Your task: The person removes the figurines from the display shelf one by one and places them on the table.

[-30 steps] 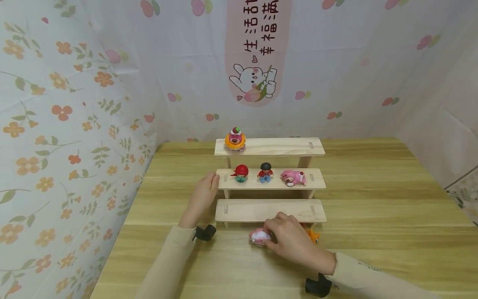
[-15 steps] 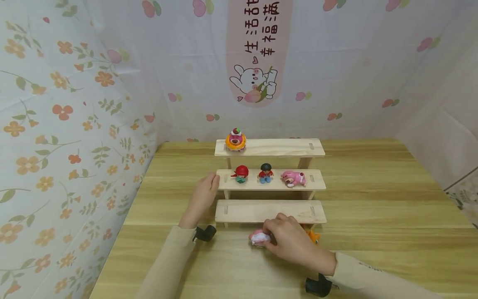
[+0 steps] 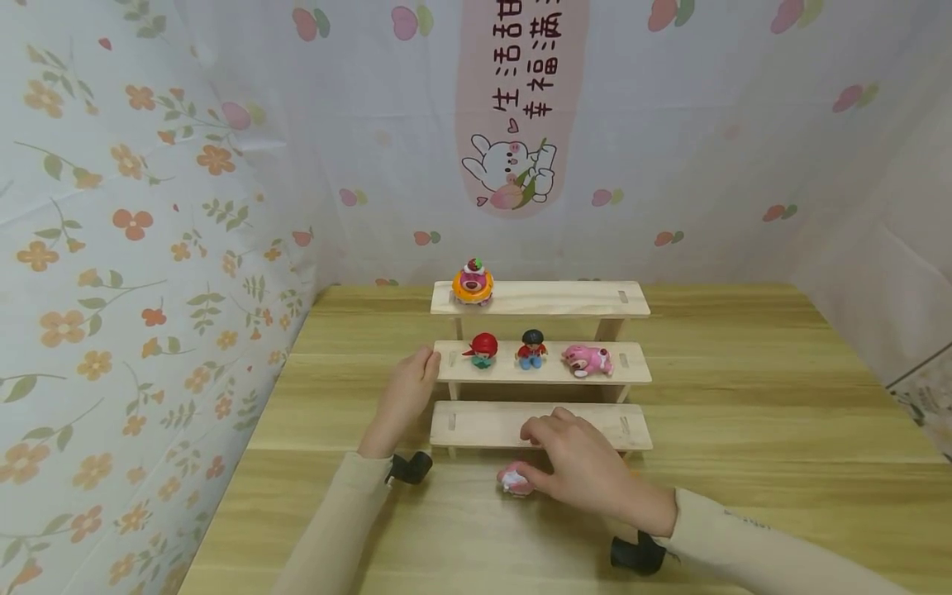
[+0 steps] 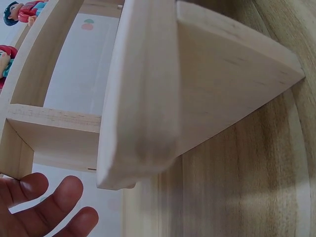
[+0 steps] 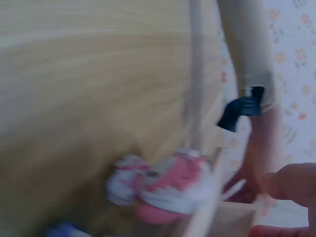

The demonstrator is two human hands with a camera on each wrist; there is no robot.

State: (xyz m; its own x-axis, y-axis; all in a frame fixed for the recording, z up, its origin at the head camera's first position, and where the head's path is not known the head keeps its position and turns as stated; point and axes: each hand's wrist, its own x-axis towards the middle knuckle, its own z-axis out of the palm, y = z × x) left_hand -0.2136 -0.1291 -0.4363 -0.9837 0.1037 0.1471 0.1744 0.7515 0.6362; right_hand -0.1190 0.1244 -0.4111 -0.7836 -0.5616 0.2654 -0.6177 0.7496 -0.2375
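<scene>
My left hand (image 3: 404, 397) touches the left end of a three-tier wooden display stand (image 3: 476, 426) at the middle step. In the left wrist view its fingers (image 4: 69, 190) are spread beside the wood, the nearest fingertip right at the board's end. Over the front of the lowest step hovers my right hand (image 3: 587, 467), thumb and fingers apart. Just below its thumb, a small pink-and-white toy figure (image 3: 515, 479) stands on the table before the stand. The right wrist view shows that figure (image 5: 173, 190), blurred, away from the thumb and finger.
A red-haired figure (image 3: 483, 350), a black-haired figure (image 3: 531, 349) and a lying pink bear (image 3: 587, 361) occupy the middle step. On the top step is a bear in an orange ring (image 3: 473, 284). Patterned cloth (image 3: 372, 124) borders the wooden table (image 3: 744, 413).
My right hand has risen slightly off the pink-and-white figure and its fingers have spread. It now mostly covers the orange toy behind it. The left hand stays at the stand.
</scene>
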